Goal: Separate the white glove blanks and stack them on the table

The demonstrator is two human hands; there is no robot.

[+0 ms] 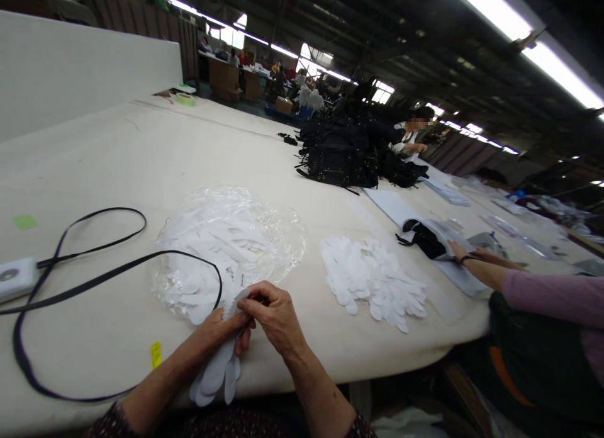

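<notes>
My left hand (236,330) is closed around a small bunch of white, round-ended flat strips (214,375), whose rounded ends hang down below it near the table edge. Above it, my right hand (276,315) pinches at the top end of the bunch, fingertips pressed together. What exactly lies between those fingertips is too small to make out clearly. Right behind my hands is a clear plastic bag (278,243) with many similar white strips in it. To the right of my hands, a loose heap of white strips (372,280) lies fanned out on the table.
A black strap (117,271) loops across the left of the white table (117,167), beside a white box (16,279). Black bags (342,151) are piled farther back. At right, a co-worker's hand (460,252) touches a grey plastic bag with a black item. Another person stands behind the pile.
</notes>
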